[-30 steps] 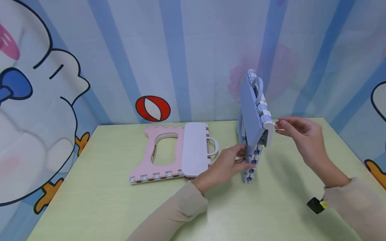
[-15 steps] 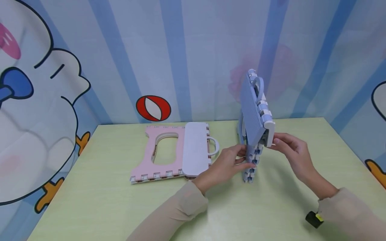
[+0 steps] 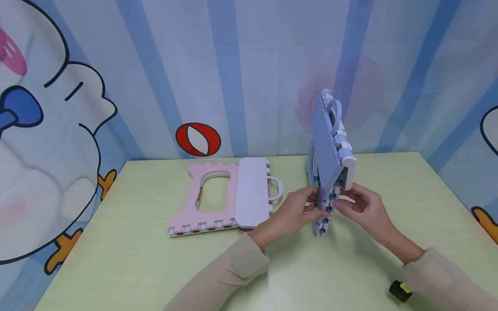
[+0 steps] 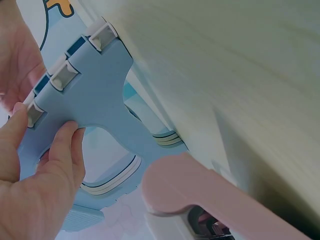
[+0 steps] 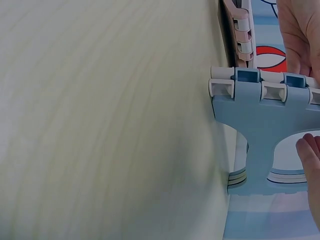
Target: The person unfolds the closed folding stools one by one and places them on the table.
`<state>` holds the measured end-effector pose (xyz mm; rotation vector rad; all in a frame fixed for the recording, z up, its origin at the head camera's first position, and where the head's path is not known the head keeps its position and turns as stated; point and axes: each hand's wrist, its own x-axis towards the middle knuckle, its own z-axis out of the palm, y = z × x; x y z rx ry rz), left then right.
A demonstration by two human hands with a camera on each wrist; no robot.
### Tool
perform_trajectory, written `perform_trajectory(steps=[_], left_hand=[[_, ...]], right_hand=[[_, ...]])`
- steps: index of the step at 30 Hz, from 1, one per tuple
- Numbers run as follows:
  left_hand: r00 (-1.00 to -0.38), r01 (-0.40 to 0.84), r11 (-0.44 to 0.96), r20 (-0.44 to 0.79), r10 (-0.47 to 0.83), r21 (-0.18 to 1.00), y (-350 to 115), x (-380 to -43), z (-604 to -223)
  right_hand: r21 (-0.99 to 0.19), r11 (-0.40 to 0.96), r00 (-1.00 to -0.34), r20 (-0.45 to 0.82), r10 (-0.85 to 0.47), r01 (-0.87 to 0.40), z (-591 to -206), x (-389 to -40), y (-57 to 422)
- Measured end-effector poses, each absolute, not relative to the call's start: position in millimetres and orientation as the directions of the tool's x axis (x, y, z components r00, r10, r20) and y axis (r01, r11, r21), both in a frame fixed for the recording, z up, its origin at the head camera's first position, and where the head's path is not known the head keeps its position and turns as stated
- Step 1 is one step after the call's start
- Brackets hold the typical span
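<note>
A blue folding stool (image 3: 324, 138) stands on its edge at the right of the table, mostly folded, its carry loop (image 3: 335, 114) near the top. My left hand (image 3: 289, 209) grips its near hinged edge from the left, thumb along the edge and fingers at the panel's opening, as the left wrist view shows. From the other side my right hand (image 3: 365, 207) has its thumb at the same edge, fingers curled by the panel under the seat flap. In the right wrist view, right fingertips (image 5: 307, 147) lie at the opening of the blue leg panel (image 5: 260, 115).
A pink folding stool (image 3: 210, 216) with a white seat (image 3: 253, 192) lies flat and folded left of my left hand. Its handle (image 3: 277, 188) points right. Behind the pale green table (image 3: 116, 259) hangs a striped cartoon backdrop (image 3: 264, 77).
My right hand has come left and down from beside the blue stool's flap to its near edge. The left hand keeps its grip, and the stool stays in place.
</note>
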<state>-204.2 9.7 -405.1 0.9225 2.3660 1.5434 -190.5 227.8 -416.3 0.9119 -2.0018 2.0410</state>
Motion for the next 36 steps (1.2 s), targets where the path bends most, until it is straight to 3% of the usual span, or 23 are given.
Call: perform_trajectory(steps=[4,36], left_hand=[[-0.791,0.419,0.274,0.2,0.578,0.866,9.7,-204.5,-405.7],[-0.794,0.43,0.316,0.187,0.578,0.846,9.5,-203.5,-405.2]], right_hand=[[-0.874,-0.117,-0.813,0.483,-0.325,-0.472,-420.1,-191.0,226.6],[-0.866,0.193,-0.858,0.381,-0.344,-0.462,-416.5,-192.7,226.4]])
